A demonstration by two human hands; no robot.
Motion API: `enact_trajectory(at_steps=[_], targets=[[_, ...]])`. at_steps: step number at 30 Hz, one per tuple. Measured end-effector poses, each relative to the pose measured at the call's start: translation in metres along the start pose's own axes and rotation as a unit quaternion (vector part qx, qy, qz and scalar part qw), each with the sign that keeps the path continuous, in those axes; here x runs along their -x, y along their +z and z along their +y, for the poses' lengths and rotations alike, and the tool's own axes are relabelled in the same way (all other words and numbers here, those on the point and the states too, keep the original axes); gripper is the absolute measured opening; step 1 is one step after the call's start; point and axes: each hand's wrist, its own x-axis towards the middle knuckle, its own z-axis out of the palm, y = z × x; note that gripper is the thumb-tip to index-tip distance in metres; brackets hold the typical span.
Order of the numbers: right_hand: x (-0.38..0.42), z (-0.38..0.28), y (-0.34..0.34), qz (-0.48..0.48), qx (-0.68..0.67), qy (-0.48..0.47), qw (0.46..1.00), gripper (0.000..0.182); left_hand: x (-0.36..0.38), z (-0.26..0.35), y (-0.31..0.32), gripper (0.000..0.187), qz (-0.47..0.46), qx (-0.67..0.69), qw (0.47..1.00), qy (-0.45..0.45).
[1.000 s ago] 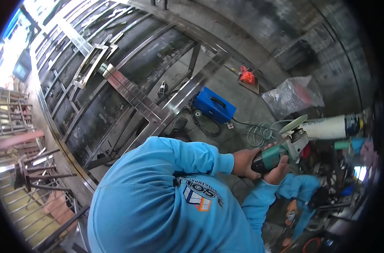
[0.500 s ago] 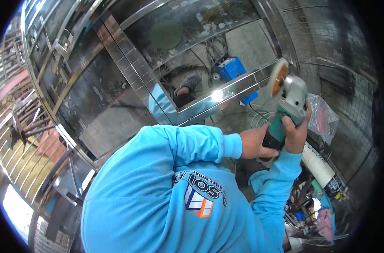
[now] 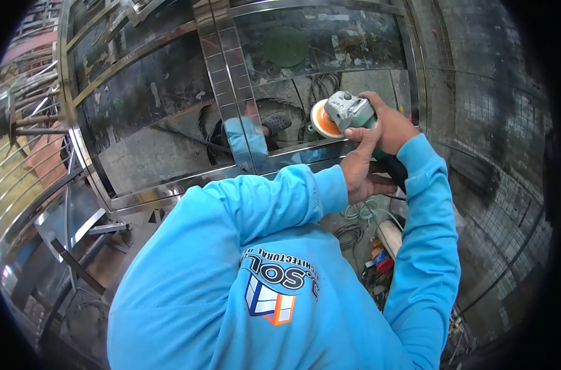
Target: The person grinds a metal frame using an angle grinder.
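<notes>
My right hand [image 3: 392, 125] is wrapped around the green body of an angle grinder [image 3: 352, 113], just behind its grey metal head. Lower down, my left hand [image 3: 359, 168] is closed around the dark rear part of the tool, mostly hiding it. The grinder carries a white polishing disc with an orange backing [image 3: 325, 119], tilted and facing left. Its lower edge overlaps the near rail of a shiny stainless steel frame [image 3: 305, 150] in this view. A wide upright bar of the frame [image 3: 229, 74] stands left of the disc and mirrors my blue sleeve.
Beneath the frame, a foot in a grey clog [image 3: 276, 123] shows beside dark cables [image 3: 209, 123]. A round green disc [image 3: 285, 47] lies beyond. Pale green hose [image 3: 369, 211] and a white cylinder [image 3: 389, 238] lie by my right arm. Metal bars [image 3: 43, 129] crowd the left.
Both hands have brought the grinder left, and its disc has moved from the frame's right corner to the near rail. My view has turned, and the blue box is now hidden.
</notes>
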Motion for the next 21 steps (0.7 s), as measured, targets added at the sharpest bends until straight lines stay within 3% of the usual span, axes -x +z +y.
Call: enact_trajectory(at_steps=[3,7,15,21], targets=[[-0.014,-0.012,-0.011,-0.067,0.071,-0.019,0.995,0.098,-0.009,-0.004,0.010,0.118,0.009,0.019,0.997,0.076],[-0.035,-0.029,-0.018,-0.108,0.158,0.002,0.981,0.096,-0.019,0.001,0.007,0.122,-0.041,0.068,0.991,0.108],[-0.104,-0.049,-0.010,-0.259,0.248,0.126,0.925,0.092,-0.025,0.039,-0.011,0.124,-0.050,0.233,0.970,0.050],[-0.136,-0.073,0.000,-0.341,0.286,0.164,0.880,0.092,-0.014,0.067,-0.019,0.122,-0.047,0.326,0.944,0.004]])
